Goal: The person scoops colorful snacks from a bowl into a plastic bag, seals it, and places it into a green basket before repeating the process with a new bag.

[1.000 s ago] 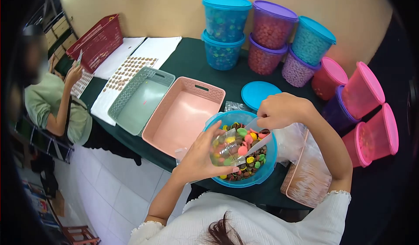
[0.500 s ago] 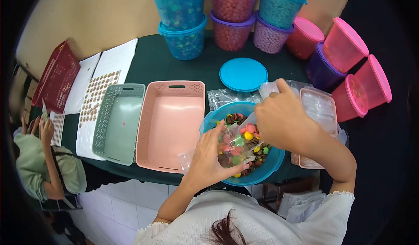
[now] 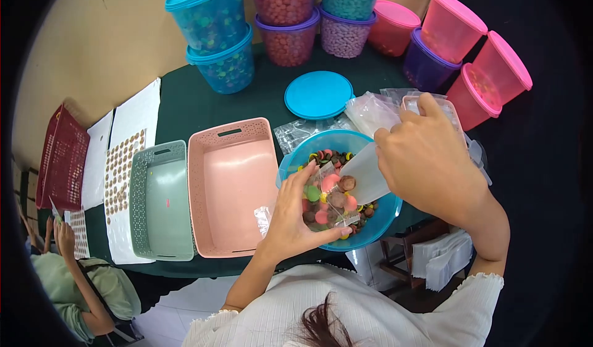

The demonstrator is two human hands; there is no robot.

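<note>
My left hand (image 3: 290, 214) is closed around a clear plastic bag (image 3: 324, 205) filled with round candies in brown, pink, green and yellow. The bag is held tilted above a blue tub (image 3: 388, 220), which contains more of these candies (image 3: 369, 211). In my right hand (image 3: 429, 152) is a translucent white scoop (image 3: 362, 174), gripped from above. Its blade slants down to the left, with its lower end close to the bag's mouth. My fingers hide the scoop's handle.
A pink basket (image 3: 270, 162) and a grey-green basket (image 3: 183, 192) stand left of the tub. A blue lid (image 3: 318, 94) and clear bags (image 3: 372, 113) lie behind it. Lidded candy tubs (image 3: 287, 41) line the back. At far left, a person (image 3: 86, 291) works near a dark-red basket (image 3: 65, 155).
The camera view has shifted. The scoop, earlier tipped with candies at the bag's mouth, now shows mostly bare beside it. The bag looks fuller.
</note>
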